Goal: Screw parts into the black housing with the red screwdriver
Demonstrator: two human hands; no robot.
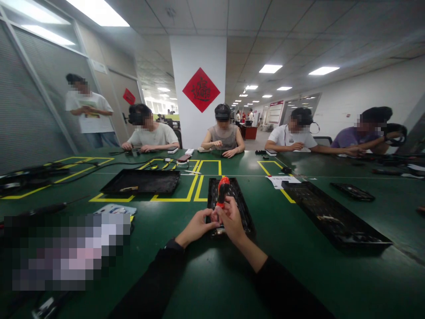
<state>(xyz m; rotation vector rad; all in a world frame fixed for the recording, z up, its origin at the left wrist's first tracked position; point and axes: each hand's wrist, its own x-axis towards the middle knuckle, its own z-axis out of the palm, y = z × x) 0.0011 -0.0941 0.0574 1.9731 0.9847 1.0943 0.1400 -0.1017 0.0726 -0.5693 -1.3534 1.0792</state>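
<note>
Red sign (201, 90) on white pillar (198, 51); four people (223, 137) across the green tabletop (288, 274), a bystander (89, 115) standing at left; yellow tape (171, 199) and paper (276, 180) on the tabletop.

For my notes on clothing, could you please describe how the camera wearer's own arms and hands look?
The left hand and right hand are bare, without gloves. The sleeves are plain black; the right one ends partway along the forearm. A dark band, perhaps a watch, is at the left wrist.

I'm finding room on the table (272, 221) between the middle tray (245, 210) and the long right tray (335, 217); the red-black tool (223, 188) is obstructing the middle, while the wide tray (142, 180) is blocking far left.
</note>
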